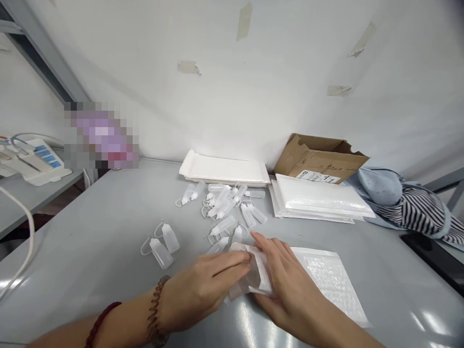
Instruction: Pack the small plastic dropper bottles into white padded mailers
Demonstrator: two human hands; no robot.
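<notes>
My right hand (290,285) is closed around the mouth end of a white bubble mailer (333,280), which lies toward the right on the table. At that mouth, my left hand (203,290) grips clear plastic squeeze bottles (237,291), partly hidden by my fingers; their exact number cannot be made out. Just beyond my hands lies a loose group of similar squeeze bottles (222,200) with tethered caps. Two more squeeze bottles (161,252) rest apart from the group, left of my left hand.
Against the wall lies a stack of white mailers (228,169). An open cardboard box (319,157) stands behind more bubble mailers (321,195). Blue and striped cloth (416,205) and a black flat object (435,258) are at the right. A white cable (29,232) hangs at the left.
</notes>
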